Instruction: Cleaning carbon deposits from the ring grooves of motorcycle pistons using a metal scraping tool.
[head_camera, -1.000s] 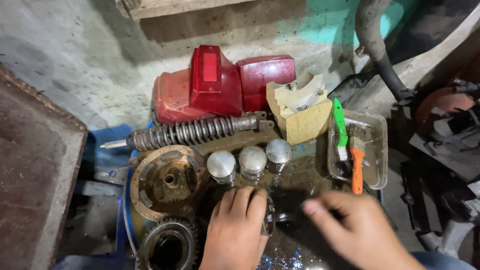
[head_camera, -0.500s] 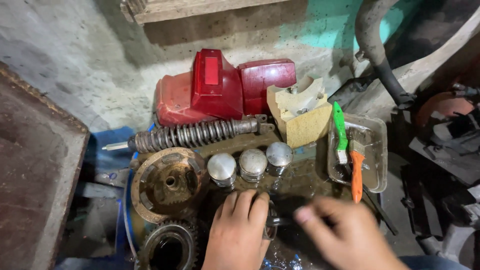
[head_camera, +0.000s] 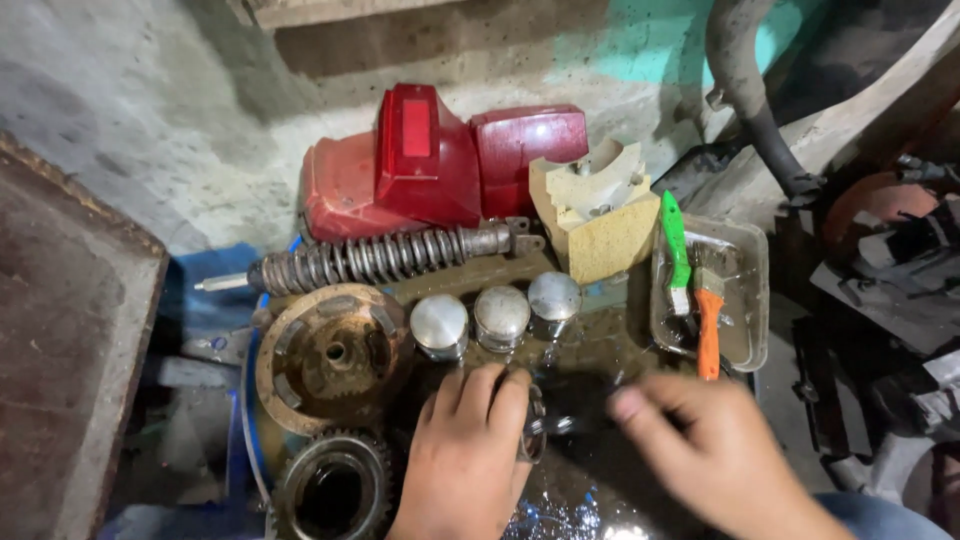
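The left hand (head_camera: 465, 455) curls its fingers (head_camera: 480, 392) together around a small shiny round metal part (head_camera: 533, 437) on the wet, oily black tray (head_camera: 590, 350). The right hand (head_camera: 715, 455), blurred, reaches toward it with fingers loosely bent; whether it touches is unclear. Three dull silver pistons (head_camera: 498, 318) stand just beyond, beside a rusty round clutch hub (head_camera: 330, 355), on rough concrete floor (head_camera: 150, 110).

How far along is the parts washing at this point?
Looks done: three pistons stand in a row at the basin's back edge. In hand: the left hand holds a small metal part over dark liquid while the blurred right hand works beside it. Seemingly left: the rusty hub and gear.
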